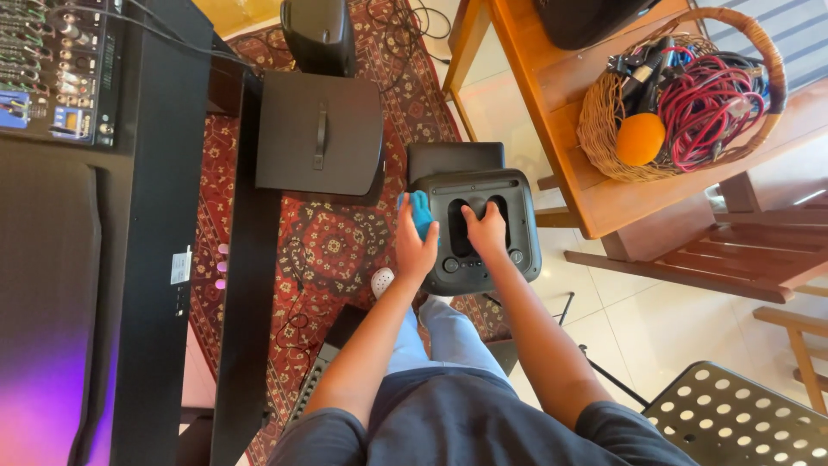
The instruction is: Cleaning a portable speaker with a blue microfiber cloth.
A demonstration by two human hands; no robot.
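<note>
Below the wooden table [595,203], at six o'clock, the right hand [486,231] is gripping the speaker [476,226] handle; the left hand [414,246] is pressing a blue cloth [420,210] at its nine o'clock edge, possibly tipping it.

Two hands [414,246] [486,231], one speaker [517,216], one blue cloth [421,211], one basket [604,129].

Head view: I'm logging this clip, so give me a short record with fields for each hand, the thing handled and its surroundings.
left hand: left hand presses a blue cloth on the speaker's left edge
right hand: right hand grips the top handle
thing handled: black portable speaker, upright on the floor
underfoot: red patterned rug
right side: wooden table bearing a wicker basket of cables
</note>
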